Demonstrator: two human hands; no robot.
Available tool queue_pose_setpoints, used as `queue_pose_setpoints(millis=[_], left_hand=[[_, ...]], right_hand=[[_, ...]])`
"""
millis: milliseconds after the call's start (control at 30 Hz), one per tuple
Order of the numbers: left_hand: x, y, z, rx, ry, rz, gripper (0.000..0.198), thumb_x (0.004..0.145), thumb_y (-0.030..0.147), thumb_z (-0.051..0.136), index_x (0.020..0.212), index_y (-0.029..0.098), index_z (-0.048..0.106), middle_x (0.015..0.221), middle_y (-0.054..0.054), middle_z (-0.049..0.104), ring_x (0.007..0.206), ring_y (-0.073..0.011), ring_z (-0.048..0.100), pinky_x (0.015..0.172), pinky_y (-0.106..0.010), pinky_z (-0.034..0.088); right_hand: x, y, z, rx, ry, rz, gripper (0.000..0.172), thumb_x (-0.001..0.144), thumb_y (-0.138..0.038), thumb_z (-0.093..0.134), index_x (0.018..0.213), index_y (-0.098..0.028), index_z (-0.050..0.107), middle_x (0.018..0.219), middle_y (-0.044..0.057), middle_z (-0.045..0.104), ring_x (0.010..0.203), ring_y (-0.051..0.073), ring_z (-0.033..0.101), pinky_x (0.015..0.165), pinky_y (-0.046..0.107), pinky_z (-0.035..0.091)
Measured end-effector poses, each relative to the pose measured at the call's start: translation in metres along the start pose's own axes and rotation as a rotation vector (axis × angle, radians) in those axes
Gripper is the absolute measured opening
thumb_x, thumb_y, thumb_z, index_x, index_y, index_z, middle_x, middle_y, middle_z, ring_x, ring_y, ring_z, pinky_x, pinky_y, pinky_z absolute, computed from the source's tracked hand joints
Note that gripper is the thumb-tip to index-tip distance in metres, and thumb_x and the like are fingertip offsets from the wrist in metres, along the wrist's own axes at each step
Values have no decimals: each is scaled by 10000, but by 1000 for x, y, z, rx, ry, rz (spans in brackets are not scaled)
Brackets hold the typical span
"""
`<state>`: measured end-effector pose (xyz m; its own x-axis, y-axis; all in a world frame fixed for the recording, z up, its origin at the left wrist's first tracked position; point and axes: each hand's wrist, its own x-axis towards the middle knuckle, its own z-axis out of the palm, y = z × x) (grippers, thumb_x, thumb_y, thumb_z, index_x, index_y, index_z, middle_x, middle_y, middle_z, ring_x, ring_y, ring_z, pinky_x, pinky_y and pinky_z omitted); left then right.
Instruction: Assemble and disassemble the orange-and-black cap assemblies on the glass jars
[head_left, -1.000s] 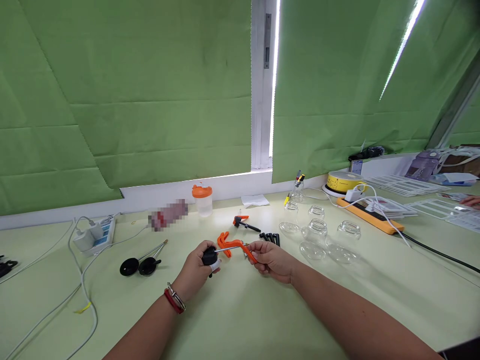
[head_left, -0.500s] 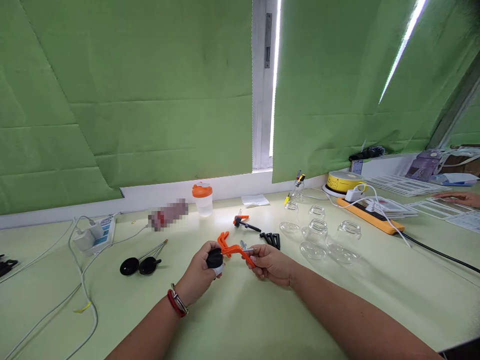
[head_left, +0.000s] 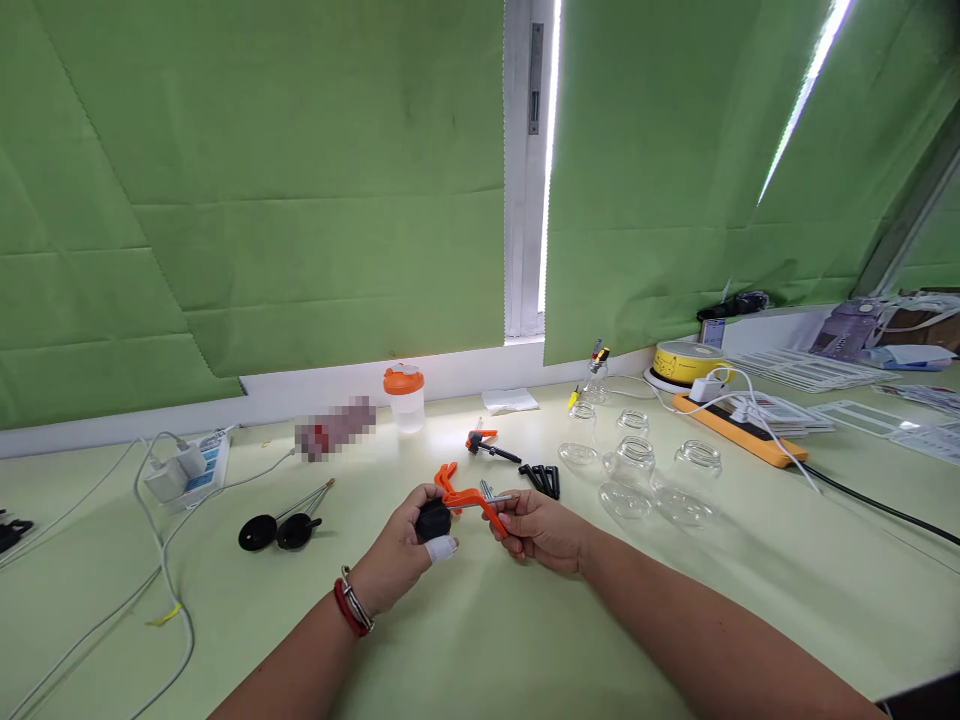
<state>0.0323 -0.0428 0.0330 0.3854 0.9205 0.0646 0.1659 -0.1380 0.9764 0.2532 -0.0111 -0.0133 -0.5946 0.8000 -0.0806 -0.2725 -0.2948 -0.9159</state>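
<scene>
Both hands meet around an orange plastic clamp with a metal screw rod and a round black knob. My left hand is closed around the black knob, its thumb wrapped in white and stretched along the front. My right hand pinches the clamp's right end near the rod. Its fingertips partly cover that end. Just behind the hands lie several black handle-like parts, and another orange and black piece rests farther back.
Two black round knobs on metal rods lie at left, near white cables and a power strip. An orange-lidded cup stands at the back. Several glass jars are at right, before an orange power strip.
My left thumb has stretched out over the front of the knob, and the knob has turned a little. Another person's hand at the far right has gone out of view.
</scene>
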Motion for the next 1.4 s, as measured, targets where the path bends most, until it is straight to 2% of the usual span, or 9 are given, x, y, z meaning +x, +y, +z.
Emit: queue_pose_setpoints(millis=[233, 400, 600, 833, 1033, 1133, 1233, 1400], left_hand=[[1, -3, -1, -8, -5, 8, 410, 689, 253, 639, 1056, 220, 461, 847, -3, 478, 681, -108, 428, 588, -202, 362], [0, -3, 1, -45, -86, 28, 367, 717, 234, 628, 1045, 221, 464, 794, 16, 439, 671, -103, 399, 599, -204, 337], [-2, -2, 3, -84, -155, 17, 385, 727, 193, 624, 1058, 220, 428, 774, 22, 449, 674, -105, 401, 615, -224, 330], [-1, -2, 5, -156, -149, 30, 396, 658, 116, 664, 1008, 209, 506, 788, 22, 467, 679, -101, 405, 620, -222, 338], [-3, 1, 7, -217, -155, 4, 396, 619, 122, 692, 991, 192, 574, 788, 7, 482, 667, -103, 401, 601, -218, 333], [-4, 1, 7, -345, -145, 10, 312, 710, 274, 645, 996, 159, 600, 833, -37, 506, 708, -131, 420, 632, -248, 354], [-4, 0, 7, -466, -112, -7, 343, 836, 400, 477, 994, 129, 616, 848, -72, 520, 723, -146, 430, 647, -270, 361], [-3, -4, 6, -459, -94, -35, 285, 838, 344, 501, 986, 136, 628, 833, -66, 530, 711, -141, 433, 638, -262, 365]], right_hand=[[-2, -2, 3, 8, 7, 0, 366, 661, -350, 738, 908, -146, 560, 669, -12, 562, 443, 41, 416, 437, 208, 277], [-1, 2, 3, -15, 2, 1, 356, 666, -350, 739, 896, -155, 548, 671, -5, 584, 434, 48, 433, 427, 207, 287], [-3, 0, 3, -44, -37, 8, 303, 675, -348, 734, 795, -146, 543, 630, -9, 588, 424, 48, 430, 431, 208, 311], [-8, -6, 12, -99, -17, 57, 335, 646, -360, 751, 823, -137, 574, 607, -10, 595, 425, 43, 426, 438, 200, 296], [-6, -2, 12, -121, -15, 33, 349, 627, -354, 761, 814, -136, 564, 593, -15, 599, 414, 40, 433, 431, 186, 295], [-4, 0, 10, -132, -15, 26, 351, 623, -352, 763, 818, -134, 569, 589, -17, 598, 411, 38, 433, 429, 183, 301], [-5, 0, 10, -135, -30, 21, 335, 639, -346, 752, 820, -132, 569, 605, -6, 612, 414, 37, 433, 433, 183, 308], [-6, 0, 14, -166, -47, 19, 352, 641, -379, 743, 826, -133, 571, 635, 3, 622, 421, 40, 435, 436, 190, 322]])
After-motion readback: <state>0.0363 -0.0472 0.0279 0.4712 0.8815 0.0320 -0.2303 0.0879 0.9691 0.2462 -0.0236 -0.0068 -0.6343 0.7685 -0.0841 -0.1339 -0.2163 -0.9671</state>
